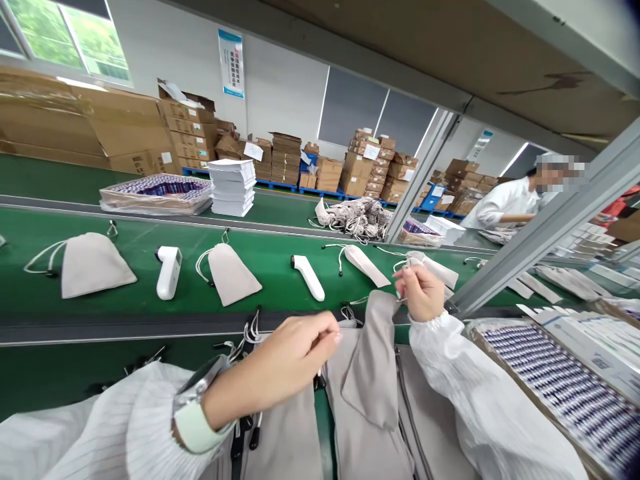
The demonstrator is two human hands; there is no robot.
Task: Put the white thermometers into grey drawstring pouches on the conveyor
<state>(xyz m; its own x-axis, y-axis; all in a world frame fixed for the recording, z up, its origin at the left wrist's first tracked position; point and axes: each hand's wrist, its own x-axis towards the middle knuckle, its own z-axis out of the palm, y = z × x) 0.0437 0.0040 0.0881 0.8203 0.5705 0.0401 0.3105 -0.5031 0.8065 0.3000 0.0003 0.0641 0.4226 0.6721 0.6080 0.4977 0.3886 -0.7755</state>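
The left hand [295, 353] pinches a grey pouch [370, 373] while the right hand [423, 290] grips its drawstring [400, 265] closed-fingered (apparently tensioning it), beside the desk [50, 380].

Light: bright, even, daylight from the window [65, 40].
Shadows: faint.
Edges: bent, stretched beside the window.
Focus: sharp.

One head-worn view, tilted, looking forward and down.
It sits close above the fingers [327, 337]; the green desk [280, 263] stretches beyond them toward distant stacked cartons [373, 163].
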